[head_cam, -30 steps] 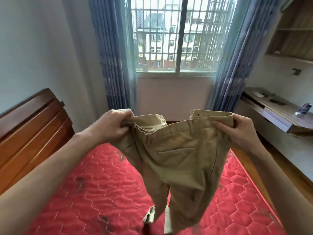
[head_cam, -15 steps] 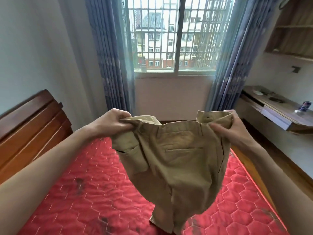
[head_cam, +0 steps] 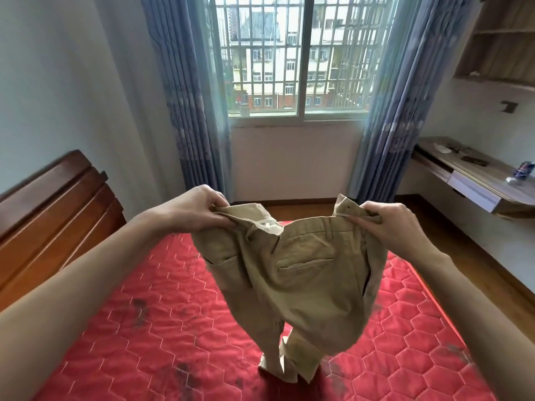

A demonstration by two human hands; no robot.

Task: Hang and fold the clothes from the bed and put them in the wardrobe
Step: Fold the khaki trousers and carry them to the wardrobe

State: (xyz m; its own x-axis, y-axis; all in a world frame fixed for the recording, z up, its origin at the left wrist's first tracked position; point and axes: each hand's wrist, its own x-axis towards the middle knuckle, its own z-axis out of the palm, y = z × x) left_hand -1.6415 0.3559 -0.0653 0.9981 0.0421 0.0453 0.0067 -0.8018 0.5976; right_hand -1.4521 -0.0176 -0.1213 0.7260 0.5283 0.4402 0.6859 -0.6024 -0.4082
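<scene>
Bare arms, bare hands

I see my left hand (head_cam: 199, 211) and right hand (head_cam: 396, 227) uncovered: no sleeves, gloves, rings or watch on either forearm.

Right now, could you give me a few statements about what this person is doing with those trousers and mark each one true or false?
1. Both hands, left hand and right hand, grip the waistband of the khaki trousers. True.
2. The trousers lie folded flat on the red mattress. False: they hang from the hands, leg ends reaching the mattress.
3. A wooden headboard stands at the left. True.
4. The curtains cover the window. False: they are drawn aside.
</scene>
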